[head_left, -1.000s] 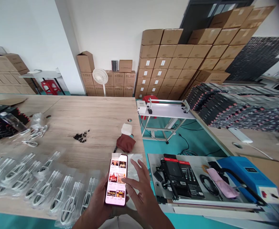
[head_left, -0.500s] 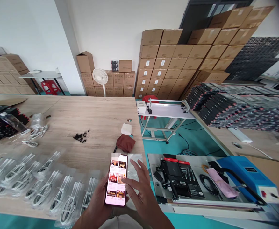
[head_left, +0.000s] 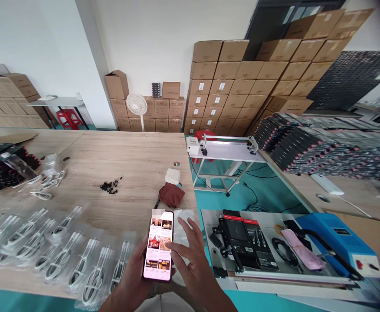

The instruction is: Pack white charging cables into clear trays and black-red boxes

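Observation:
A smartphone (head_left: 158,251) with a lit screen of picture tiles stands tilted toward me at the near edge of the wooden table. My left hand (head_left: 136,268) is wrapped round its left side and lower back. My right hand (head_left: 190,255) is beside it with fingers spread, the index fingertip at the right part of the screen; it grips nothing. Left of the phone lie several bagged white cables (head_left: 94,277). Just beyond it are a dark red cloth (head_left: 171,195), a white block-shaped item (head_left: 172,176) and a clear plastic bag (head_left: 184,219).
Small black parts (head_left: 110,186) are heaped on the wooden table (head_left: 138,151). A bottle (head_left: 19,164) lies on dark packages at left. To the right, a bench holds black boxes (head_left: 242,238), a pink cloth (head_left: 302,249) and a blue machine (head_left: 336,238). Cartons (head_left: 229,89) are stacked behind.

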The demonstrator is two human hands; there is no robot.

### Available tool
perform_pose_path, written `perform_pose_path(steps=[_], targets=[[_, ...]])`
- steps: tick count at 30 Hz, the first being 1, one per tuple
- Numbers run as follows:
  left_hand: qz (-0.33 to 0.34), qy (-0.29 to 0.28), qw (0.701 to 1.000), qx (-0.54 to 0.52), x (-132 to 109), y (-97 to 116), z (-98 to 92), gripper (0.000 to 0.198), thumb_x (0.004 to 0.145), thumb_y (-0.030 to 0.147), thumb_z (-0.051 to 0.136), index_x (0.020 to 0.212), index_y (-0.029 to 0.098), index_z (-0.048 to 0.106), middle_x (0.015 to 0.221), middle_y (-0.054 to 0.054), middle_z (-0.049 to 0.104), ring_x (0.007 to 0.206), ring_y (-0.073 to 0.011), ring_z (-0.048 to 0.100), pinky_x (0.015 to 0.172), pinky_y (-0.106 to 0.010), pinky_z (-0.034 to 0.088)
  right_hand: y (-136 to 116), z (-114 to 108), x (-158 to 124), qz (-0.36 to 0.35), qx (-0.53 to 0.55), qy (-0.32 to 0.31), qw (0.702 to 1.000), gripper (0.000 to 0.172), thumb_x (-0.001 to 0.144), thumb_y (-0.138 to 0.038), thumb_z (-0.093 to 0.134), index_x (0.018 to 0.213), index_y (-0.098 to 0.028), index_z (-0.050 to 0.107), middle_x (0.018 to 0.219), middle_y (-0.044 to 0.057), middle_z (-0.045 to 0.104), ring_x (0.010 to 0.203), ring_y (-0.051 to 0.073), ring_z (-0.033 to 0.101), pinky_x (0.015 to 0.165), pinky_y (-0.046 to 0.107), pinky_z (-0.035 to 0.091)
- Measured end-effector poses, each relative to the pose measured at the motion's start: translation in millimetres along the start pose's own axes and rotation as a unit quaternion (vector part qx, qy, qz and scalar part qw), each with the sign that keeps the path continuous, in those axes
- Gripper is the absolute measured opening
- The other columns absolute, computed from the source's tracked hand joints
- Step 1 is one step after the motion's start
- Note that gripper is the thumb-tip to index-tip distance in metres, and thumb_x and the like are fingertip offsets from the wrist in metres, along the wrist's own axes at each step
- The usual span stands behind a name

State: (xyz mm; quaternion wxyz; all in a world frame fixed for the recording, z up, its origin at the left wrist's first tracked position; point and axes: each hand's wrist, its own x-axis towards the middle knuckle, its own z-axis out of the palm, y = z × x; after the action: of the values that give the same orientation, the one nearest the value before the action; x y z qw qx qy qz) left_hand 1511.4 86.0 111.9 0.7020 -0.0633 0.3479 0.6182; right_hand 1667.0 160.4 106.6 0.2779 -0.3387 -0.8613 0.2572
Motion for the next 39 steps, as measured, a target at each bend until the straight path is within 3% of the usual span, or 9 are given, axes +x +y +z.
perform_pose_path(steps=[10, 18, 23, 32, 35, 39], targets=[[0.002, 0.002, 1.000, -0.007, -0.4, -0.7, -1.1, 0.035, 0.091, 0.042, 0.055, 0.106, 0.014, 0.070, 0.090, -0.011, 0.077, 0.074, -0.0221, 0.070, 0.074, -0.036, 0.052, -5.9, -0.9, -1.7, 0.001, -0.018, -0.042, 0.999, 0.028, 0.094, -0.030, 0.052, 0.116, -0.040, 0.067, 0.164, -0.008, 0.015, 0.149, 0.036, 0.011, 0.112, 0.064, 0.033], [-0.002, 0.025, 1.000, 0.014, -0.1, 1.4, 0.3, 0.038, 0.088, 0.045, 0.059, 0.109, 0.014, 0.068, 0.091, -0.012, 0.077, 0.077, -0.0257, 0.071, 0.075, -0.041, 0.053, -3.1, -0.5, 0.5, 0.019, 0.011, 0.003, 1.000, 0.026, 0.095, -0.030, 0.050, 0.112, -0.038, 0.069, 0.162, -0.007, 0.022, 0.149, 0.034, 0.013, 0.111, 0.061, 0.036], [-0.001, 0.010, 1.000, 0.022, 0.0, 0.1, -2.5, 0.044, 0.088, 0.049, 0.057, 0.109, 0.012, 0.068, 0.097, -0.016, 0.076, 0.082, -0.0296, 0.072, 0.074, -0.042, 0.053, 1.7, 3.3, -2.3, 0.038, 0.031, 0.023, 0.999, 0.026, 0.096, -0.032, 0.050, 0.115, -0.037, 0.068, 0.160, -0.004, 0.026, 0.149, 0.034, 0.013, 0.112, 0.061, 0.036], [0.001, 0.002, 1.000, 0.025, -0.4, -1.1, -5.1, 0.047, 0.088, 0.050, 0.056, 0.113, 0.012, 0.068, 0.098, -0.016, 0.076, 0.082, -0.0305, 0.071, 0.072, -0.043, 0.053, 3.0, 3.8, -2.6, 0.068, 0.053, 0.020, 0.996, 0.028, 0.096, -0.034, 0.047, 0.116, -0.037, 0.067, 0.159, -0.003, 0.030, 0.148, 0.034, 0.015, 0.112, 0.064, 0.035], [0.001, 0.000, 1.000, 0.021, -1.0, -0.3, -4.6, 0.046, 0.088, 0.049, 0.056, 0.111, 0.011, 0.068, 0.097, -0.016, 0.076, 0.081, -0.0298, 0.071, 0.074, -0.044, 0.054, 3.0, 4.6, -1.9, 0.074, 0.061, 0.008, 0.995, 0.031, 0.096, -0.037, 0.047, 0.124, -0.038, 0.060, 0.160, -0.003, 0.026, 0.149, 0.033, 0.013, 0.114, 0.064, 0.031], [0.002, -0.004, 1.000, 0.017, -2.1, 0.7, -3.4, 0.045, 0.089, 0.047, 0.056, 0.110, 0.010, 0.069, 0.099, -0.017, 0.076, 0.084, -0.0290, 0.071, 0.074, -0.042, 0.054, -0.1, 6.8, -2.1, 0.083, 0.068, -0.012, 0.994, 0.055, 0.091, -0.039, 0.053, 0.144, -0.036, 0.037, 0.162, 0.000, 0.019, 0.150, 0.034, 0.009, 0.117, 0.065, 0.025]])
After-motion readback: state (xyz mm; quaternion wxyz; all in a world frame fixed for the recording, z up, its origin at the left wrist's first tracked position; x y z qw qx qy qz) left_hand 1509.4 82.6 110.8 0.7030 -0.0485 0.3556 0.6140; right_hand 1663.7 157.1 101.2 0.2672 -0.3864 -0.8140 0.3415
